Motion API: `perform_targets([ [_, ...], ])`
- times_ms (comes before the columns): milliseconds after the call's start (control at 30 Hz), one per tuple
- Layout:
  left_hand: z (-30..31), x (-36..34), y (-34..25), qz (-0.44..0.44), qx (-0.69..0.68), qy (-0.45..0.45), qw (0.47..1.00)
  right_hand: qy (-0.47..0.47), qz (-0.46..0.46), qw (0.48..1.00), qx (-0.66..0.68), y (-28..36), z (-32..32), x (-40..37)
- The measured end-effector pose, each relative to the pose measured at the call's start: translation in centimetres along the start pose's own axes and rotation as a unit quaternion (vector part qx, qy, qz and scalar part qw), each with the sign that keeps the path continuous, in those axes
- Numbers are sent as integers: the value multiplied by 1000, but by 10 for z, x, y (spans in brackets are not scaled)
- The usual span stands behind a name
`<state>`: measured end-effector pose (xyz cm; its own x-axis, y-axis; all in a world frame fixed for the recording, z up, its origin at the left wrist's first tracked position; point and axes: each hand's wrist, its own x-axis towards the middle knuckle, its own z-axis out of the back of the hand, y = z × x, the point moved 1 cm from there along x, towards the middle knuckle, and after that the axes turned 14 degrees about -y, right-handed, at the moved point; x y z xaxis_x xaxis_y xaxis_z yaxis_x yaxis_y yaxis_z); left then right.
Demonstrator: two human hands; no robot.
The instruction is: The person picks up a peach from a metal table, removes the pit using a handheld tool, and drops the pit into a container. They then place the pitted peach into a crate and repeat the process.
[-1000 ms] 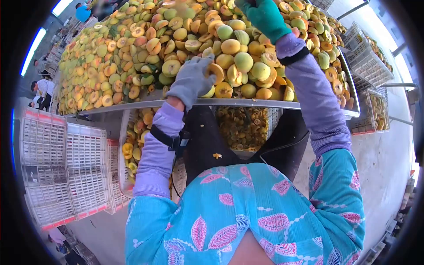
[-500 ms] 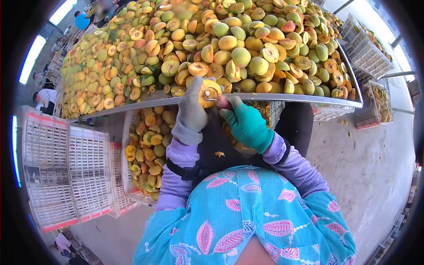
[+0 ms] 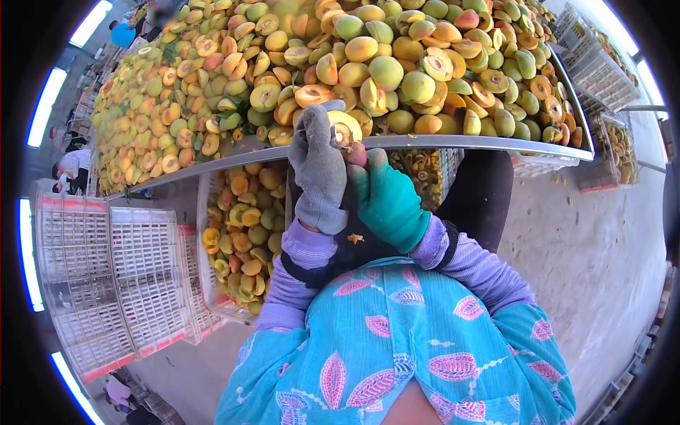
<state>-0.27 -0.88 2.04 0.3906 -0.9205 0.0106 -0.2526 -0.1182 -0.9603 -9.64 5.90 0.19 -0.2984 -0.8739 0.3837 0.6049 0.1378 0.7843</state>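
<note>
My left hand (image 3: 317, 166), in a grey glove, grips a yellow peach half (image 3: 348, 126) with its cut face turned up, just over the metal table edge. In its green glove, my right hand (image 3: 391, 202) is closed around the reddish handle of a small pitting tool (image 3: 357, 154). The tool's tip meets the lower side of the peach half; its metal end is mostly hidden now. Right behind both hands, halved peaches (image 3: 312, 95) lie heaped on the table.
The table's metal rim (image 3: 489, 143) runs across in front of me. Below it stand a crate of peach halves (image 3: 244, 244) at left and another container with cut pieces (image 3: 425, 173) between my legs. White crates (image 3: 145, 265) stack at left; filled crates (image 3: 602, 64) stand far right.
The peach half and tool have shifted slightly right and up. My left hand has turned around the fruit, and the metal loop seen earlier on the cut face shows less.
</note>
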Motion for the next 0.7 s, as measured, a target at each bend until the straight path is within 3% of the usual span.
perform_targets([
  [100, 0, 4, 0, -28, 30, 57, 998, -27, -7, 993, 113, -3, -7, -7],
  [167, 4, 8, 4, -42, 32, 96, 994, 86, -196, 941, 262, -4, -3, -5],
  [233, 5, 12, 6, -22, 47, 104, 993, 140, -284, 884, 344, -3, -4, -3],
  [300, 5, 9, 1, 99, -2, 96, 990, 124, -265, 891, 347, -7, -10, -8],
  [400, 10, 15, 15, 64, 1, 113, 992, 54, -144, 951, 268, -15, -23, -13],
  [433, 8, 19, 14, 77, 21, 112, 991, 140, -240, 896, 347, -12, -14, -5],
  [500, 11, 20, 15, 110, 65, 106, 986, 301, -421, 711, 475, -4, 9, 3],
  [600, 8, 25, 16, 53, 120, 145, 981, 305, -470, 629, 539, -5, 11, 4],
  [633, 5, 23, 13, 68, 111, 154, 979, 300, -441, 662, 527, -7, 11, 2],
  [700, 4, 17, 16, 75, 93, 163, 979, 165, -295, 860, 382, -7, -8, -9],
])
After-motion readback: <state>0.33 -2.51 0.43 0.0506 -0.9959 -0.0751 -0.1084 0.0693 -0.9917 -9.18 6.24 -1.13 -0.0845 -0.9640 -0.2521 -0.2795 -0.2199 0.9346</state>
